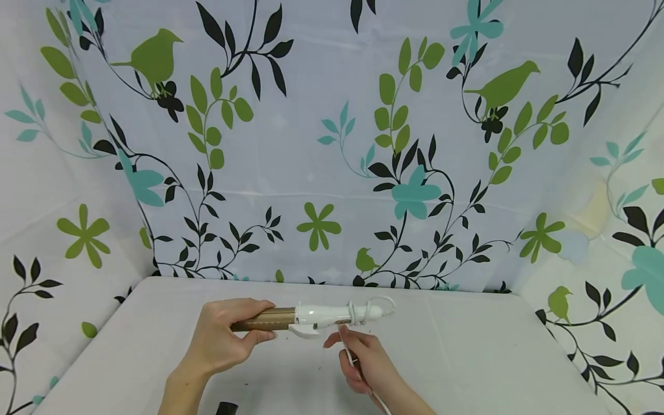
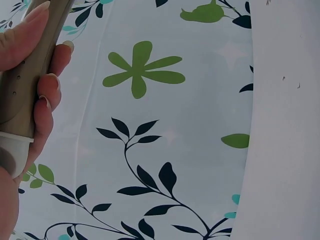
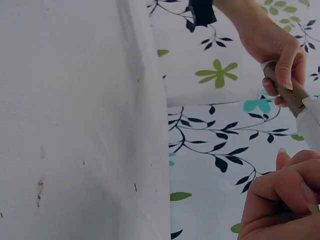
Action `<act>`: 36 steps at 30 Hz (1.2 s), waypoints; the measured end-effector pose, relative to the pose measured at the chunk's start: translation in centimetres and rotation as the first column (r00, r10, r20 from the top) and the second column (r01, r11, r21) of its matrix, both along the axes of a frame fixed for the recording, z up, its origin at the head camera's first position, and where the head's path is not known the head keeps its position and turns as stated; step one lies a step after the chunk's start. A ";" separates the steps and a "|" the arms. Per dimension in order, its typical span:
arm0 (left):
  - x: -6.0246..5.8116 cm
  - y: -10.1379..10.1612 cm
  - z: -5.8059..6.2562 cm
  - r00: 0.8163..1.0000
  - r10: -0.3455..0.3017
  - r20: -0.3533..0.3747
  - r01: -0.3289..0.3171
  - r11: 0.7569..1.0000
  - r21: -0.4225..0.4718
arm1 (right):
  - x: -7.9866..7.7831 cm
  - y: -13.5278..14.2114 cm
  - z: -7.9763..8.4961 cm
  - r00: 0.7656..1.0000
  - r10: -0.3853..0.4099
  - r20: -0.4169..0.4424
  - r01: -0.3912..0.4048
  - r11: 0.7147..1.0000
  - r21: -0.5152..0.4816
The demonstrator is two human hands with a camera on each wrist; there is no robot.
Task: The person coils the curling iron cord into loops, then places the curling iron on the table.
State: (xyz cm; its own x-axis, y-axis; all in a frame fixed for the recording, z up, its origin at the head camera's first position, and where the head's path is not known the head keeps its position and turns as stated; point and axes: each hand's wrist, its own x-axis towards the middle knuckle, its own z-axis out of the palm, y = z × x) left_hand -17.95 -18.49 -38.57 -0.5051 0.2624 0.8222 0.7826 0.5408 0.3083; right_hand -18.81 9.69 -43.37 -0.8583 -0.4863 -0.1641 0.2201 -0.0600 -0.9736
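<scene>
A curling iron with a white handle (image 1: 317, 314) and a gold barrel (image 1: 282, 319) is held level above the table. My left hand (image 1: 223, 334) grips the barrel, thumb on one side and fingers round the other. In the left wrist view, the gold barrel (image 2: 30, 85) and its white tip (image 2: 12, 155) show within that grip. White cord loops (image 1: 354, 313) circle the handle toward its right end. Just below the handle, my right hand (image 1: 370, 360) pinches the white cord (image 1: 382, 405), which trails down past the wrist. Curled fingers hide part of the cord.
The white-covered table (image 1: 467, 357) lies under both hands, with small dark marks (image 3: 40, 192) on its cover. A patterned curtain (image 1: 311, 144) with leaves and birds stands behind and at both sides. Something small and black (image 1: 226, 408) shows at the bottom edge.
</scene>
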 end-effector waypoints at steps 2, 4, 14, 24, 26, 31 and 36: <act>-0.1 0.1 0.1 1.000 0.014 -0.022 -0.013 1.000 0.007 | 0.4 0.0 0.2 1.000 0.000 -0.026 0.000 1.000 0.026; -0.1 0.3 0.1 0.999 0.026 -0.026 -0.026 1.000 0.013 | 0.7 0.1 0.5 0.997 0.007 -0.077 -0.002 0.998 0.066; 0.0 0.6 0.5 0.994 0.105 0.016 -0.105 0.994 0.009 | 2.5 0.4 2.6 0.932 0.115 -0.344 0.018 0.933 0.361; 0.0 0.5 0.2 0.987 0.138 0.077 -0.137 0.990 -0.009 | 3.8 1.3 3.6 0.847 0.260 -0.465 0.004 0.870 0.494; 0.0 0.5 0.1 0.988 0.130 0.087 -0.131 0.991 0.003 | 3.9 1.4 3.8 0.829 0.283 -0.483 -0.010 0.870 0.493; -0.1 0.3 0.0 0.989 0.127 0.077 -0.128 0.992 0.010 | 4.3 1.8 4.3 0.798 0.301 -0.522 0.004 0.864 0.503; -0.2 0.3 -0.1 0.985 0.150 0.081 -0.150 0.989 -0.011 | 4.7 2.0 5.0 0.823 0.254 -0.509 0.044 0.864 0.502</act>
